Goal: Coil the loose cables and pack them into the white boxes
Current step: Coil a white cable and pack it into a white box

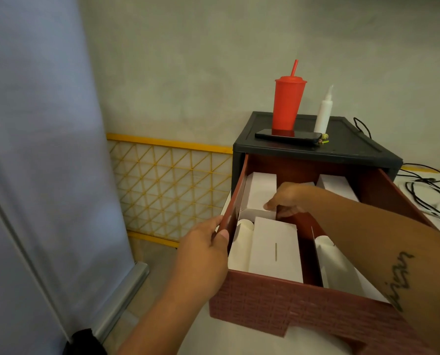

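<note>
A red-brown drawer [285, 298] is pulled out of a black cabinet [342, 147]. Several white boxes lie inside it. My right hand [288, 199] reaches into the drawer, and its fingers grip the near end of a white box [261, 190] at the back left. My left hand [203, 254] grips the drawer's left wall near the front. A larger white box [275, 249] with a slot lies in front, another white box [335, 184] sits at the back right, and one more white box [342, 270] is partly hidden under my right forearm. Loose black cables [426, 185] lie right of the cabinet.
On the cabinet top stand a red cup with a straw [288, 103], a white squeeze bottle [322, 116] and a black phone [288, 136]. A yellow lattice panel [172, 188] runs along the wall at left. A grey roll-up banner [47, 149] stands at far left.
</note>
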